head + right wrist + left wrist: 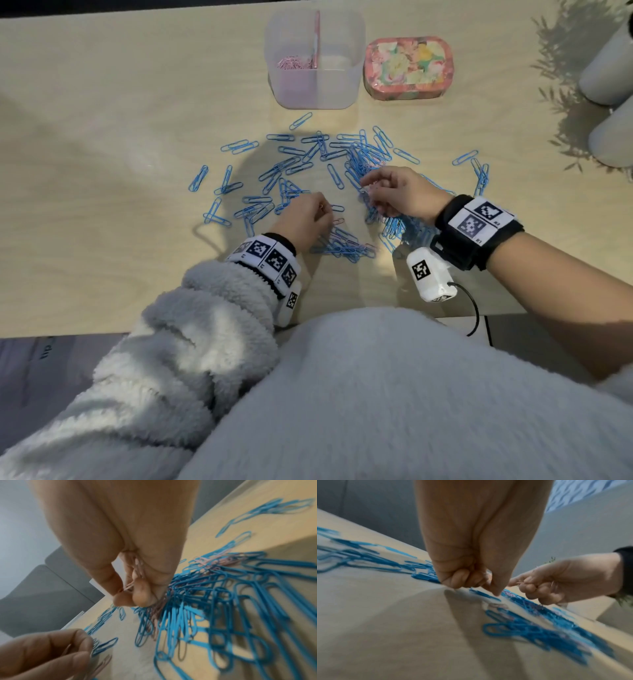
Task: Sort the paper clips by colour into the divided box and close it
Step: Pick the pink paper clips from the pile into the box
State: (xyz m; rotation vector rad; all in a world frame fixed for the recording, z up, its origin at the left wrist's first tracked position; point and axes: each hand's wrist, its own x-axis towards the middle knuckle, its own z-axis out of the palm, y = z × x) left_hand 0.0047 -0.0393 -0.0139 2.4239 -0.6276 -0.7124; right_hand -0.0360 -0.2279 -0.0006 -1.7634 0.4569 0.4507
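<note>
Fleece sleeve [191, 329] nearest; both hands down in the clip pile, picking pink out of blue.
Right hand [400, 193] has thumb and fingers curled on a small bunch of pink clips [135, 573], one pinched at the fingertips [120, 599]; left hand [305, 219] is curled tight at the table, thumb and forefinger pinching a thin clip, colour hard to tell; blue clips [363, 154] lie scattered and heaped around both hands, a few pink strands tangled in the heap; clear divided box [315, 58] stands well beyond, pink clips [294, 63] in its left back cell, floral lid [409, 68] just beside it, off; judgement: clips are light, stiff, springy wire, slick-coated and prone to hooking neighbours; pinch one across the loop end and lift slowly so blue ones drop off.
</note>
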